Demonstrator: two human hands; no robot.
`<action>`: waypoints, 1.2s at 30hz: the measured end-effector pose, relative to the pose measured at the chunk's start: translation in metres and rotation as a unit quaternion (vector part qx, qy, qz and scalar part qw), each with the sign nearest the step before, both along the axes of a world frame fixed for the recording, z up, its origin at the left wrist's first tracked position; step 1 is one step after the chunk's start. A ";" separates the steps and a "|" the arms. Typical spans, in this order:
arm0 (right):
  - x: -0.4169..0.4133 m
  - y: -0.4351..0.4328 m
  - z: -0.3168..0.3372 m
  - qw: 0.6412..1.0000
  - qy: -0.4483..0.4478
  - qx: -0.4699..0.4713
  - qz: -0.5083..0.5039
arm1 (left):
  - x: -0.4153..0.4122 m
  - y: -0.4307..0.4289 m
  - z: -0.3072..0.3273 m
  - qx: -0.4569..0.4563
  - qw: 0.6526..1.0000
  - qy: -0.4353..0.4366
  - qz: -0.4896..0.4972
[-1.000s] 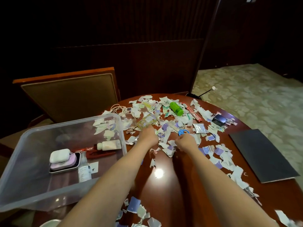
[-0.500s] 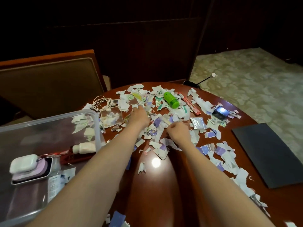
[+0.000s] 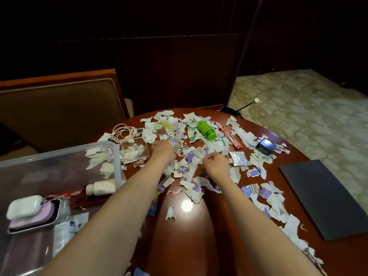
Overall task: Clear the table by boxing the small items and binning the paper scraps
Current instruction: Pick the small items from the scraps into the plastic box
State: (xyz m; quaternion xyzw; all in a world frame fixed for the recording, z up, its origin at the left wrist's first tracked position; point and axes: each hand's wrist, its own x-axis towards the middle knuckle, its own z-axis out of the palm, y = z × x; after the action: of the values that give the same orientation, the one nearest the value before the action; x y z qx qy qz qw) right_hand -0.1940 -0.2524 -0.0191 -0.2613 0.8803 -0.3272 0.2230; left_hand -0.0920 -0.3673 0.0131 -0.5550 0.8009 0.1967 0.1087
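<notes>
Torn paper scraps (image 3: 191, 174) cover the far half of the round wooden table (image 3: 185, 246). Among them lie a green bottle (image 3: 206, 130), a coiled white cable (image 3: 122, 133), a red stick packet (image 3: 229, 134), a dark charger (image 3: 265, 145), a silver sachet (image 3: 238, 158) and a small clear case (image 3: 135, 152). My left hand (image 3: 163, 151) rests knuckles-up on the pile, touching something see-through, its fingers hidden. My right hand (image 3: 216, 163) pinches a small white piece at the pile's middle. The clear plastic box (image 3: 117, 156) stands at the left.
Inside the box lie a white earbud case (image 3: 25, 206) on a pink device, a white tube (image 3: 101, 187), a small labelled bottle (image 3: 61, 234) and a few scraps. A dark flat pad (image 3: 326, 198) lies at the right. An upholstered chair (image 3: 59, 108) stands behind the box.
Both hands have reached farther into the pile. The right hand's fingers have closed on a small white piece. The view has shifted, so the box sits lower left.
</notes>
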 end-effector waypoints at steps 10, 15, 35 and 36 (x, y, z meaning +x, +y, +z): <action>0.046 -0.035 0.053 0.940 -0.319 -0.115 -0.026 | 0.019 0.020 0.055 0.117 0.976 0.154 -0.101; 0.059 -0.042 0.057 0.915 -0.372 -0.137 -0.072 | 0.041 0.009 0.067 0.222 0.947 0.202 -0.115; 0.044 -0.037 0.006 0.913 -0.368 -0.131 -0.113 | 0.043 -0.046 0.037 -0.042 0.940 -0.170 -0.292; 0.043 -0.037 0.004 0.912 -0.372 -0.129 -0.113 | 0.041 -0.045 0.037 -0.053 0.940 -0.154 -0.301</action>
State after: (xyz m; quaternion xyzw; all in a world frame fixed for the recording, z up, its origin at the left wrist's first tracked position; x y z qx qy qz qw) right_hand -0.1514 -0.2894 -0.0151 -0.0458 0.7073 -0.5345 0.4603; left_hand -0.0514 -0.4125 0.0505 -0.3168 0.9132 0.0243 0.2551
